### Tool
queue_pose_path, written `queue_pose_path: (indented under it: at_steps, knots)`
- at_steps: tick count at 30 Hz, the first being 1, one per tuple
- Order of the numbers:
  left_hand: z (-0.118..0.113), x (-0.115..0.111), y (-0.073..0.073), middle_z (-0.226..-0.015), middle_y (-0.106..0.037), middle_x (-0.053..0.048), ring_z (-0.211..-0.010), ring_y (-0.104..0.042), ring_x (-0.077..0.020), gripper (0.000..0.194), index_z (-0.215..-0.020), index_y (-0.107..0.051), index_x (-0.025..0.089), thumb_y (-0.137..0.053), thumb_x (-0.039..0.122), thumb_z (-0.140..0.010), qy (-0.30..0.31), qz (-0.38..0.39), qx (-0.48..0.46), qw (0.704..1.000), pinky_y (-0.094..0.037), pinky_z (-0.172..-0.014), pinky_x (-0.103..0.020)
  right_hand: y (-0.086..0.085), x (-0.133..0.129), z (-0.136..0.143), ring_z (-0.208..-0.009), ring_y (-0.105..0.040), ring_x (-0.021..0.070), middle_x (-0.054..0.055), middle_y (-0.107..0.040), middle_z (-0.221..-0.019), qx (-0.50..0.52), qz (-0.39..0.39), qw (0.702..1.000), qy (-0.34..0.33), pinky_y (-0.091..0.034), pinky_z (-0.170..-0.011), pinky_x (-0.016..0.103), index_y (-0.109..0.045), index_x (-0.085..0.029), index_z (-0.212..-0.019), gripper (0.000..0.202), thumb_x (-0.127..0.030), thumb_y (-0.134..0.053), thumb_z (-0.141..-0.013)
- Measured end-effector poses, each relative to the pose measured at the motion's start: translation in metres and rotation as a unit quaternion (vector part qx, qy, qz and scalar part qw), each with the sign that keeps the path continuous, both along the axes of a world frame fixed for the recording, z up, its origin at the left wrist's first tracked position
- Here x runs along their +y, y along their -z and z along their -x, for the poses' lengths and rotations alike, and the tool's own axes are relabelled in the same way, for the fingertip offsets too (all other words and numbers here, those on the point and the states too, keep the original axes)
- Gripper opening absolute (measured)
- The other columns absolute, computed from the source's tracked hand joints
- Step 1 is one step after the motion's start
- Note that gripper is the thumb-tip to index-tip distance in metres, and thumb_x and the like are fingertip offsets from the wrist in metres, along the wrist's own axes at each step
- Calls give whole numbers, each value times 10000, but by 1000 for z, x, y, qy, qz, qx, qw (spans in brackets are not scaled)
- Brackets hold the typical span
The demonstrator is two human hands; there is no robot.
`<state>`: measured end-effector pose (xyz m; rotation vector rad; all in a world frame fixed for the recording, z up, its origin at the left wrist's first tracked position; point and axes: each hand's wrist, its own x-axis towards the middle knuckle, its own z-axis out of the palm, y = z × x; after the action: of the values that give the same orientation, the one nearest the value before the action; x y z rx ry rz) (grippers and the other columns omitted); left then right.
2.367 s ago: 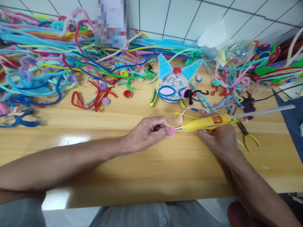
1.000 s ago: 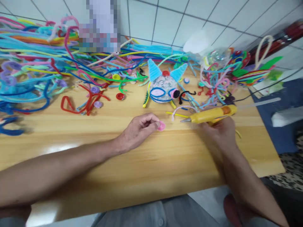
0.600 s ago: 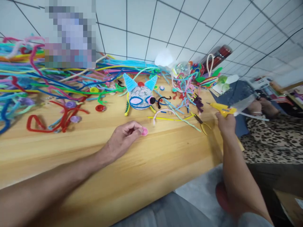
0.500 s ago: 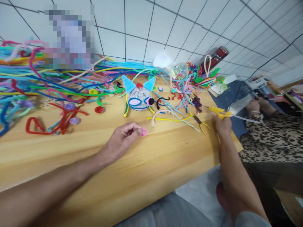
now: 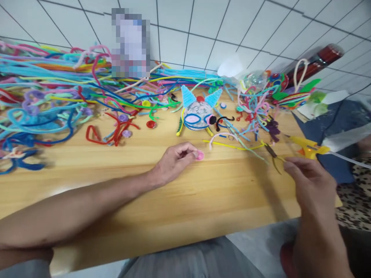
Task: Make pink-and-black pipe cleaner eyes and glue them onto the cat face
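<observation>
A dense heap of multicoloured chenille pipe cleaners [image 5: 49, 92] covered the left and rear of the light wooden counter [image 5: 185, 200]. Ahead of it lay one red bent pipe-cleaner loop [image 5: 95, 135] and one red coiled disc [image 5: 150, 124]. The left hand [image 5: 174, 164] rested on the counter, its fingers [image 5: 189, 151] pinched on one small pink coiled pipe-cleaner disc [image 5: 199, 155]. Behind it stood one round craft animal head with two light-blue pointed ears [image 5: 199, 112]. One pair of yellow-handled pliers [image 5: 274, 156] lay further right. The right hand [image 5: 311, 183] hovered with fingers loosely spread, grasping nothing. One yellow hot-glue gun [image 5: 308, 146] lay just beyond it, at the counter's right edge.
</observation>
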<state>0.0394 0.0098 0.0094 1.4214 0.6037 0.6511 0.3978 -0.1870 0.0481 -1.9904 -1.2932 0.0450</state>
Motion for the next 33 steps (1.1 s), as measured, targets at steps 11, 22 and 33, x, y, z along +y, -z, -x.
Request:
queue_pose_path:
  at_steps: [11,22,33]
  knots:
    - [-1,-2,2,-840,-756,-23,-650,-558,-91,264,-943,-779,154,-710,408,-961,-59,5,-46,997,-455,-626,-224,25,112,183,-841,-664,166,12,-710,-913,359,35,909,-207,-549,-783,303,-654,-242,-957,264,-465,-774,-884]
    - [1,-4,-2,-891,-781,-37,-786,-654,-129,284,-947,-774,147,-690,416,-975,-22,-15,-31,999,-509,-755,-247,33,116,185,-690,-607,133,-15,-678,-752,306,5,929,-208,-497,-674,274,-679,-218,-860,140,-333,-711,-933]
    - [3,-1,1,-863,-772,-57,-781,-675,-141,210,-976,-807,152,-651,291,-995,-16,-117,-4,993,-509,-734,-255,26,116,179,-650,-634,130,-11,-698,-712,202,-6,952,-231,-519,-640,264,-661,-222,-792,112,-237,-676,-902]
